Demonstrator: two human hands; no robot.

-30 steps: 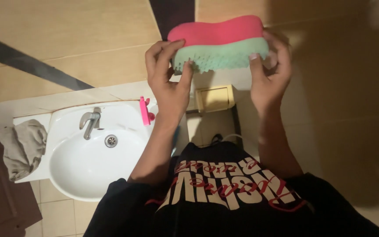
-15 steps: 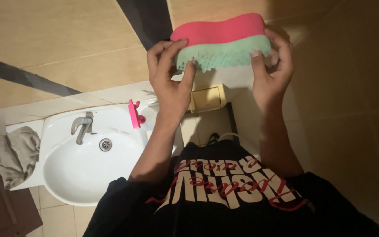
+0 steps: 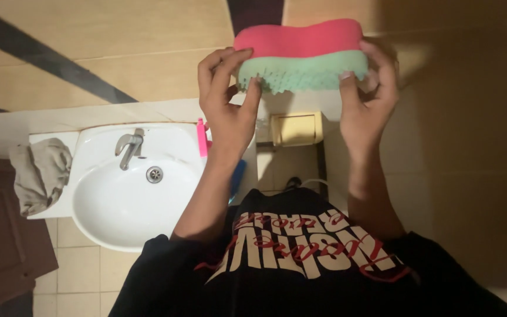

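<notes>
Both hands, left [image 3: 225, 105] and right [image 3: 366, 100], grip a pink-and-green sponge [image 3: 300, 54] by its short ends, fingers curled over the edges, holding it up before the tiled wall [image 3: 89, 53] above a white sink [image 3: 130, 194]. It looks light, soft and squashy, best gripped at the ends as here.

My one camera sits on my head and looks steeply down past my chest. My hands [image 3: 300, 111] are close, at twelve o'clock. The white sink [image 3: 127, 194] lies farther below at nine o'clock.
</notes>
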